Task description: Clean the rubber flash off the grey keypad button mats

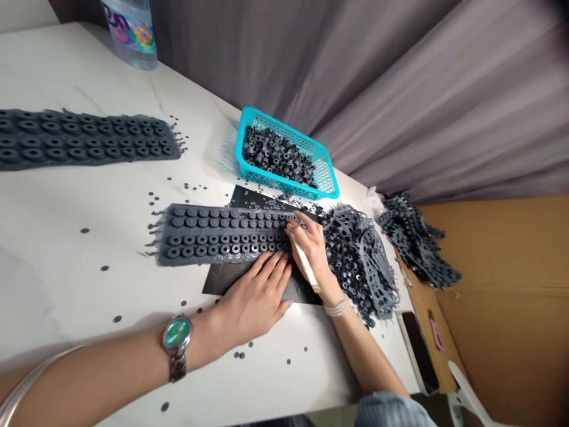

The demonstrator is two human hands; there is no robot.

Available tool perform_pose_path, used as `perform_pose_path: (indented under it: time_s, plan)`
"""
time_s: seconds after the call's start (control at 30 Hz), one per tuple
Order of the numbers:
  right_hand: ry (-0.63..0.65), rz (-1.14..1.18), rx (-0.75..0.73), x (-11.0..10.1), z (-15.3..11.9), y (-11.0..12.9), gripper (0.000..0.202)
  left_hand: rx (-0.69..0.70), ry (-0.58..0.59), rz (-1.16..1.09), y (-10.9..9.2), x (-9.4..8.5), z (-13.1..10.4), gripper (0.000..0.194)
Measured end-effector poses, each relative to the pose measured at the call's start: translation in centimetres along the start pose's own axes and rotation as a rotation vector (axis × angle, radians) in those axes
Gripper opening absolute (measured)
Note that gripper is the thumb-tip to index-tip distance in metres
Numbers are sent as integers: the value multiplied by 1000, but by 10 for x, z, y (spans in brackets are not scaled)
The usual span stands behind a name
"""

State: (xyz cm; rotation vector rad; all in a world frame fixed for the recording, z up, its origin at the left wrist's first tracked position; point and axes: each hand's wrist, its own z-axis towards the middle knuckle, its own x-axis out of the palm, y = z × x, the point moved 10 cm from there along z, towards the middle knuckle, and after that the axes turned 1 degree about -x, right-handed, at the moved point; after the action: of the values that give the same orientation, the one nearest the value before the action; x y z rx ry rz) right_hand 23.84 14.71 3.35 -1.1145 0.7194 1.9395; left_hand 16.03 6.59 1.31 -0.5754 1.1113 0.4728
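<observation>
A dark grey moulded rubber sheet [208, 234] with rows of ring-shaped parts lies partly across a black mat [222, 279]. With its fingers stretched out, my left hand [260, 290] rests flat, fingertips at the sheet's near edge. My right hand [311, 246] is closed round a white pen-like tool [304, 264] over the sheet's right end. The tool's tip is hidden by the fingers. Just right of that hand is a pile of loose rubber rings [349, 273], with punched-out sheet scraps [376, 267] on it.
Behind the sheet stands a turquoise basket [331, 178] holding many small rubber rings. Another moulded sheet [80, 139] lies at the left, below a water bottle [133, 35]. More scraps [413, 243] and a phone [420, 350] are on the right. Small black discs [104, 268] dot the white table [53, 237].
</observation>
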Motion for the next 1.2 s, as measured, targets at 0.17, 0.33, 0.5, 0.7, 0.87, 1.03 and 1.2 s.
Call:
perform_pose_path:
  time_s: [0.17,0.33,0.5,0.7,0.87,1.03,1.2]
  plan:
    - [-264,-136,251,-37,-6,-37,16,3,25,0,0,2,0,60]
    - [-81,21,135,-16,-5,-11,13,-6,28,0,0,2,1,59]
    - [-53,71,79,-7,-4,6,12,-2,1,5,0,-1,1,58]
    - [-41,66,24,-5,-1,9,12,-7,8,8,0,0,1,58]
    - [-56,57,13,-3,-3,9,11,-5,14,1,0,0,0,58]
    - [-8,34,-23,5,-5,6,16,2,17,2,0,0,0,60]
    - [-172,-68,134,-19,-4,-23,20,-1,38,-6,1,1,0,60]
